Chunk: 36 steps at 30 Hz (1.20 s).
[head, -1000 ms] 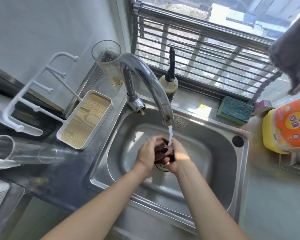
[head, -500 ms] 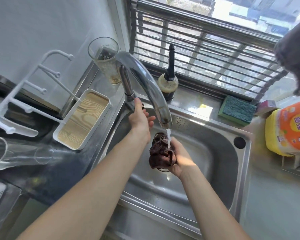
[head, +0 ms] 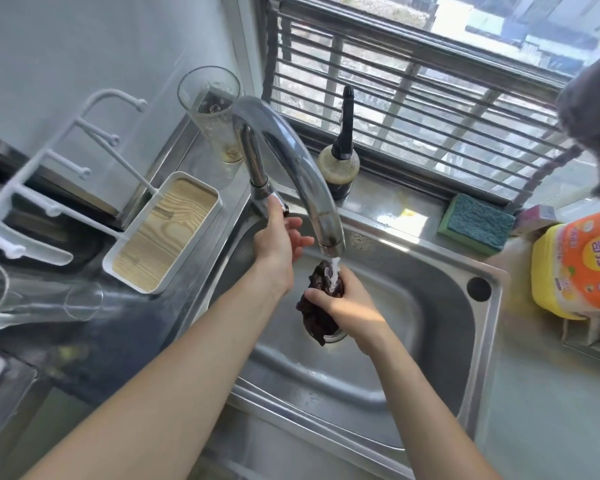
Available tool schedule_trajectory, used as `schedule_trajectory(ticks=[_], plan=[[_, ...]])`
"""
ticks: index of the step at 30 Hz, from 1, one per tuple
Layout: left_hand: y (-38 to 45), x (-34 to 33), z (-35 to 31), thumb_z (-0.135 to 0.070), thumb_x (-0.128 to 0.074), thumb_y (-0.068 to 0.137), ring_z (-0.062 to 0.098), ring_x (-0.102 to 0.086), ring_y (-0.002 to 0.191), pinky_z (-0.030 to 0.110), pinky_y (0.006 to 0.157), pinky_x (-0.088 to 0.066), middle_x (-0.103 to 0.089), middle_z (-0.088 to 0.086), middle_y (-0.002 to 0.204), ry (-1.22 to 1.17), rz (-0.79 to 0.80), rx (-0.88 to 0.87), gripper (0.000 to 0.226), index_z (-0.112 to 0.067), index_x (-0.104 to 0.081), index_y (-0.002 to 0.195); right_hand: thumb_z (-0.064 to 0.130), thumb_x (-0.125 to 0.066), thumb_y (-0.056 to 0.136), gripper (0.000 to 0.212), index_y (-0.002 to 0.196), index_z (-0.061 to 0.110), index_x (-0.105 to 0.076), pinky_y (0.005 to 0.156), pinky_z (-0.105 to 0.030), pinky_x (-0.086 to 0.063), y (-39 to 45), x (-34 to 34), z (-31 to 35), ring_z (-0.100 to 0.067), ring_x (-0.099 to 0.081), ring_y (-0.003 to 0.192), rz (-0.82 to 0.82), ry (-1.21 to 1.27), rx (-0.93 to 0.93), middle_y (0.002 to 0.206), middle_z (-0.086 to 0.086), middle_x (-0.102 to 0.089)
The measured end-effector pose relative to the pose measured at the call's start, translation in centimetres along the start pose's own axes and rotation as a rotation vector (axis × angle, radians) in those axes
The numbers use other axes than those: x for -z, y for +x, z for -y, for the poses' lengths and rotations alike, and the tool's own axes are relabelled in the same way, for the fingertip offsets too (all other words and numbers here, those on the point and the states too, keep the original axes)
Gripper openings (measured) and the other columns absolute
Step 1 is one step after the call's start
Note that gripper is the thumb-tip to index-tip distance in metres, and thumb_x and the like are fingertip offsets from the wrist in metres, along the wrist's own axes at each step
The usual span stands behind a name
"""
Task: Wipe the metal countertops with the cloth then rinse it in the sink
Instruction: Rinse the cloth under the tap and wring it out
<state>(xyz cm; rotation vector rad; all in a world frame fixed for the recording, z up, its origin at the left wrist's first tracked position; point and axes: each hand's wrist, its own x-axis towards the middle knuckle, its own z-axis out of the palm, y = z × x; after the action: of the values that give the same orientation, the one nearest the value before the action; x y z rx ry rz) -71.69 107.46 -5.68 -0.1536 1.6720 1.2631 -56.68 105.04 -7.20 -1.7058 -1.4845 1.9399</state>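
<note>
Cloth, dark and bunched into a wet wad, sits clenched in the right hand, held above the drain of the steel sink with its top poking out of the fist straight into the stream from the faucet. A second ago both hands were kneading it together under the water; since then the left hand has let go of the cloth and risen up and away from the grip to the faucet's base, where its thumb and fingers now close on the lever, the other fingers spread loose. Water is still running, thinly. I read this as the rinse nearing its end: the reach for the lever suggests the flow is about to be shut off or adjusted, which of the two I cannot tell. Wiping looks finished; only a wring-out would remain. Beyond the grip, past the sink rim, a green sponge lies on the ledge, a dispenser bottle stands behind the spout, and a tall glass stands farther left near the wall
</note>
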Motion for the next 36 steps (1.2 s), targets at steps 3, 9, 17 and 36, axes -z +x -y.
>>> schedule_trajectory(ticks=[3, 9, 17, 36], plan=[[0.8, 2.5, 2.3, -0.047, -0.035, 0.105, 0.019, -0.068, 0.086, 0.035, 0.083, -0.048, -0.072, 0.008, 0.100, 0.232, 0.210, -0.073, 0.048, -0.020, -0.072, 0.092, 0.022, -0.073, 0.090, 0.032, 0.120, 0.020, -0.062, 0.071, -0.017, -0.042, -0.1, 0.0, 1.3, -0.012, -0.063, 0.092, -0.056, -0.352, 0.059, 0.097, 0.007, -0.067], [2.0, 6.6, 8.1, -0.032, -0.067, 0.065, 0.023, -0.043, 0.138, 0.042, 0.114, -0.043, -0.041, 0.005, 0.145, 1.040, 0.715, -0.261, 0.096, -0.045, -0.021, 0.149, 0.030, -0.049, 0.104, 0.026, 0.126, 0.023, -0.060, 0.094, -0.041, -0.051, -1.2, -0.7, 3.8, -0.034, -0.061, 0.109, -0.108, -0.584, 0.115, 0.116, -0.011, -0.067], [1.5, 5.3, 8.4, -0.037, -0.095, 0.056, 0.007, -0.059, 0.123, 0.040, 0.103, -0.051, -0.063, -0.015, 0.129, 0.943, 0.664, -0.481, 0.099, -0.040, -0.044, 0.140, 0.037, -0.064, 0.094, 0.010, 0.088, 0.029, -0.066, 0.064, -0.009, -0.042, -3.5, 1.2, 6.1, 0.005, -0.062, 0.076, -0.199, -0.347, 0.283, 0.076, 0.012, -0.068], [0.9, 6.7, 4.1, -0.032, -0.075, 0.071, 0.017, -0.069, 0.082, 0.043, 0.079, -0.058, -0.071, -0.001, 0.088, 0.935, 0.656, -0.480, 0.028, -0.025, -0.061, 0.095, 0.023, -0.073, 0.074, 0.031, 0.102, 0.028, -0.063, 0.069, -0.025, -0.047, 0.6, 2.3, -0.9, -0.005, -0.059, 0.069, -0.045, -0.507, 0.346, 0.091, 0.007, -0.067]])
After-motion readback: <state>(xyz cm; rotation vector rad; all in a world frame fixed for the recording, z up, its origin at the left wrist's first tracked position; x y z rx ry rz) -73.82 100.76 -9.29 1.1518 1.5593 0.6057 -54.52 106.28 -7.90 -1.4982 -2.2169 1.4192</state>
